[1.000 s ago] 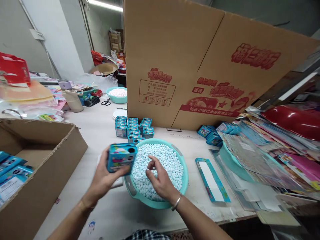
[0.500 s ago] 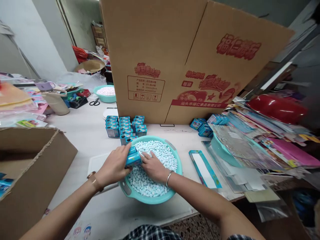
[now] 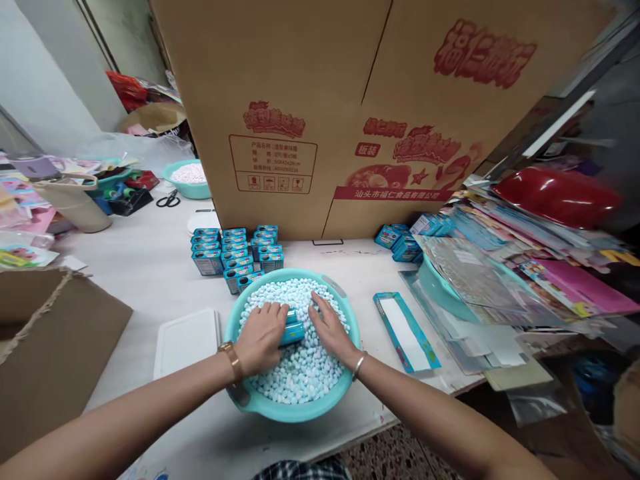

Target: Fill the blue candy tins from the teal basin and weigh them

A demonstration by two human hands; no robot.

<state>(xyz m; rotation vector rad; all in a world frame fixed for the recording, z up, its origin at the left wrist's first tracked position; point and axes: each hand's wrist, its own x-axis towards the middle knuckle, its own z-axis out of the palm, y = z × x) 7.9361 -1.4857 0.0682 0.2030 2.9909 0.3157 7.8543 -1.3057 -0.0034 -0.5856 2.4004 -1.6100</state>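
Note:
My left hand (image 3: 263, 337) is closed around small blue boxes (image 3: 293, 333), holding them low over the candies, so their openings are hidden. Pale blue and white candies (image 3: 300, 387) fill a turquoise basin (image 3: 290, 415) in front of me. On the right side of the basin, my right hand (image 3: 331, 330) rests against the candies with its fingers spread, apart from the boxes. Behind the basin's rim, several blue candy boxes (image 3: 235, 257) stand in rows.
A large cardboard carton (image 3: 280, 67) stands behind the basin. An open cardboard box (image 3: 65, 360) sits at the left, near a white lid (image 3: 185, 343). On the right are a blue-edged card sleeve (image 3: 407, 331), more blue boxes (image 3: 407, 248) and a red bowl (image 3: 555, 198).
My left hand has brought the boxes from the basin's left rim to over its middle. My right hand has moved right, away from the boxes, fingers spreading. The view has shifted slightly.

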